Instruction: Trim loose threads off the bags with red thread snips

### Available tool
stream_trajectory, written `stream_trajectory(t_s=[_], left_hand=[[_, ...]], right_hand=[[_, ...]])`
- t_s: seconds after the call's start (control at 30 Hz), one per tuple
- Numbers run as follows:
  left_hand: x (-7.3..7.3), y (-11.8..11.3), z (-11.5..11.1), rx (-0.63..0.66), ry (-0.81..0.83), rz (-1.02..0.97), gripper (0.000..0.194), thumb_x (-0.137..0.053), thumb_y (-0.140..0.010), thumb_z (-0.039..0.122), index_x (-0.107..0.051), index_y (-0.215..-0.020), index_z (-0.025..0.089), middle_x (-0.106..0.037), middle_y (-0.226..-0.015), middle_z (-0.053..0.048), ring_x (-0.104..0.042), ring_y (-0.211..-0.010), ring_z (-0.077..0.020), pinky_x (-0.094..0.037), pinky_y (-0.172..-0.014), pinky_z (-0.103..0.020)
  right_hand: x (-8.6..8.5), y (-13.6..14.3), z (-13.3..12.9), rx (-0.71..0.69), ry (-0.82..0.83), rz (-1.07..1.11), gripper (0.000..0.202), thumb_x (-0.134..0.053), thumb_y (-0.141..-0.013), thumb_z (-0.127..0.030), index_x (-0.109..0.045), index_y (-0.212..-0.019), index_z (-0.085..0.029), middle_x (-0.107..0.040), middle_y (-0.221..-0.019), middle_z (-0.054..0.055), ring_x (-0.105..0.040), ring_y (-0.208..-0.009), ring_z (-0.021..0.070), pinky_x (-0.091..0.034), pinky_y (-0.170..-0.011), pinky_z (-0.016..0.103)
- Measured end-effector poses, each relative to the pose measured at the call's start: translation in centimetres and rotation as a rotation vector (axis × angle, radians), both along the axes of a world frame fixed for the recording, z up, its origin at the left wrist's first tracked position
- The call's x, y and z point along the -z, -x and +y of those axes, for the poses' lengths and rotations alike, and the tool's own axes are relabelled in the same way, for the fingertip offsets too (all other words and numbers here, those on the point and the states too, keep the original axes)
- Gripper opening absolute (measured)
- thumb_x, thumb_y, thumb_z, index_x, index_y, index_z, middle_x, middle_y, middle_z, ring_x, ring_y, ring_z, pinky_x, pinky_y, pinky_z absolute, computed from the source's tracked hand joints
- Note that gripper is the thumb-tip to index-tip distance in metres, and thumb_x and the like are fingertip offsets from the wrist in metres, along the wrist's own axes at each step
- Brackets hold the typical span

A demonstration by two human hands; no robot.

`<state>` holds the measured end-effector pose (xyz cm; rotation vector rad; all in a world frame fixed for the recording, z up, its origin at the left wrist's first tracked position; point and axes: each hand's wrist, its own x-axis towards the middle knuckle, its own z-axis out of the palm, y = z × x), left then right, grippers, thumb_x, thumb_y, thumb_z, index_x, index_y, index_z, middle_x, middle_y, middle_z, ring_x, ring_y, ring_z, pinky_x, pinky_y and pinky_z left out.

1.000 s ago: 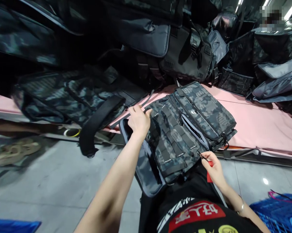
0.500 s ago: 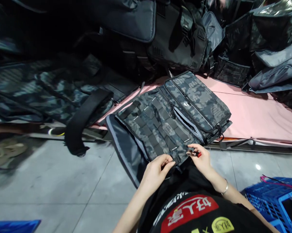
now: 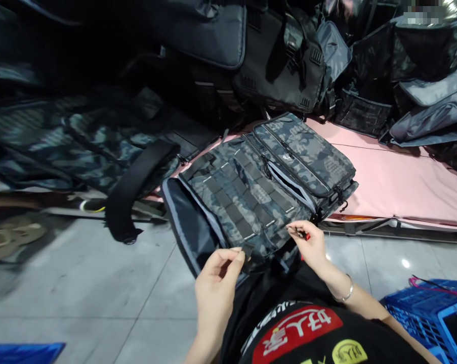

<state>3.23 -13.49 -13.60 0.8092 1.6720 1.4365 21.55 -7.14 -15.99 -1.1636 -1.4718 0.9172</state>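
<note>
A dark camouflage bag [image 3: 262, 194] lies slanted, partly on the pink surface, its near end toward my lap. Rows of webbing cross its panel, and a grey-lined zip pocket [image 3: 292, 188] gapes in the middle. At its near left, my left hand [image 3: 218, 278] is closed in a pinch on a dark webbing tab [image 3: 247, 249]. My right hand [image 3: 312, 247] is closed round small thread snips [image 3: 303, 234] with a red part, just off the bag's near right edge. The fingers hide most of the snips. On the left side, a grey-edged flap [image 3: 192, 225] hangs open.
Dark bags [image 3: 281, 60] are heaped behind the pink surface [image 3: 395, 177]. A black padded strap [image 3: 124, 197] hangs over the edge at left. Blue plastic crates [image 3: 421, 303] stand on the tiled floor at right. Tan shoes [image 3: 15, 237] lie at far left.
My left hand has moved left and slightly down, away from my right hand. My right hand has shifted slightly left, with the snips turned in its fingers. The bag has slid slightly left.
</note>
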Motion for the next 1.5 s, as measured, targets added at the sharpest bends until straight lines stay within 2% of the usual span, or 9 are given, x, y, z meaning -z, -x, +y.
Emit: stream_trajectory(t_s=[0.13,0.33,0.47,0.6,0.67,0.73,0.87,1.07,1.5], left_hand=[[-0.1,-0.6,0.1,-0.021,-0.040,-0.044,0.025,-0.069,-0.065,0.039,-0.055,-0.061,0.020,-0.060,-0.075,0.000,-0.055,-0.074,-0.0135,-0.044,-0.069,-0.022],[-0.6,-1.5,-0.3,0.025,-0.093,0.055,0.020,-0.066,-0.069,0.035,-0.055,-0.063,0.020,-0.061,-0.078,-0.002,-0.057,-0.077,-0.0143,-0.046,-0.074,-0.024],[-0.8,-1.9,-0.4,0.054,-0.104,0.101,0.016,-0.067,-0.068,0.034,-0.059,-0.071,0.021,-0.062,-0.079,-0.002,-0.058,-0.077,-0.0158,-0.047,-0.076,-0.027],[-1.0,-1.4,-0.2,0.076,0.006,0.047,0.024,-0.070,-0.064,0.038,-0.065,-0.080,0.020,-0.064,-0.079,-0.003,-0.058,-0.072,-0.0163,-0.047,-0.069,-0.027],[-1.1,-1.0,0.0,0.027,0.023,-0.008,0.025,-0.070,-0.063,0.039,-0.064,-0.076,0.019,-0.063,-0.075,-0.003,-0.056,-0.069,-0.0158,-0.046,-0.066,-0.026],[-1.2,-0.7,0.1,-0.038,0.007,-0.057,0.025,-0.070,-0.062,0.040,-0.062,-0.072,0.019,-0.059,-0.069,0.000,-0.052,-0.065,-0.0140,-0.044,-0.061,-0.024],[-1.2,-0.5,0.1,-0.079,0.001,-0.142,0.024,-0.070,-0.063,0.038,-0.059,-0.071,0.018,-0.054,-0.066,0.002,-0.048,-0.061,-0.0111,-0.040,-0.060,-0.022],[-1.1,-0.6,-0.1,-0.107,-0.007,-0.159,0.023,-0.070,-0.063,0.037,-0.058,-0.070,0.018,-0.053,-0.065,0.003,-0.044,-0.061,-0.0103,-0.037,-0.059,-0.022],[-0.7,-0.9,-0.2,-0.115,-0.031,-0.100,0.023,-0.069,-0.063,0.038,-0.056,-0.068,0.019,-0.052,-0.065,0.003,-0.046,-0.062,-0.0115,-0.039,-0.061,-0.022]], right_hand=[[-1.8,1.3,-2.0,-0.152,-0.004,0.006,0.017,-0.058,-0.077,-0.014,-0.070,-0.085,-0.022,-0.067,-0.077,0.002,-0.061,-0.071,0.0149,-0.048,-0.065,0.025],[-3.2,3.6,-1.8,-0.198,0.011,0.025,0.008,-0.065,-0.074,-0.018,-0.070,-0.080,-0.020,-0.067,-0.077,0.002,-0.061,-0.071,0.0152,-0.048,-0.067,0.025],[-3.2,4.2,-1.5,-0.211,0.017,-0.030,0.011,-0.057,-0.078,-0.018,-0.066,-0.072,-0.020,-0.064,-0.070,0.000,-0.058,-0.065,0.0144,-0.045,-0.063,0.025],[-2.9,4.0,-1.4,-0.204,0.060,-0.011,0.016,-0.054,-0.082,-0.026,-0.062,-0.070,-0.019,-0.061,-0.067,0.000,-0.056,-0.064,0.0140,-0.043,-0.062,0.024],[-2.9,3.5,-1.5,-0.167,0.082,-0.018,0.019,-0.052,-0.085,-0.029,-0.060,-0.071,-0.019,-0.060,-0.068,0.000,-0.056,-0.065,0.0140,-0.043,-0.062,0.024],[-3.0,2.9,-1.7,-0.148,0.077,-0.054,0.014,-0.053,-0.085,-0.031,-0.060,-0.081,-0.019,-0.061,-0.076,0.001,-0.057,-0.072,0.0149,-0.045,-0.067,0.025],[-3.5,2.0,-2.2,-0.186,-0.052,-0.169,0.025,-0.055,-0.085,-0.027,-0.056,-0.109,-0.020,-0.060,-0.097,0.005,-0.057,-0.084,0.0166,-0.047,-0.077,0.029],[-3.3,2.5,-2.5,-0.178,-0.256,-0.266,0.018,-0.052,-0.089,-0.026,-0.059,-0.103,-0.019,-0.059,-0.090,0.008,-0.058,-0.081,0.0191,-0.048,-0.071,0.032],[-2.8,2.9,-2.6,-0.137,-0.336,-0.381,0.020,-0.048,-0.092,-0.030,-0.060,-0.105,-0.019,-0.061,-0.093,0.010,-0.059,-0.083,0.0202,-0.049,-0.072,0.033]])
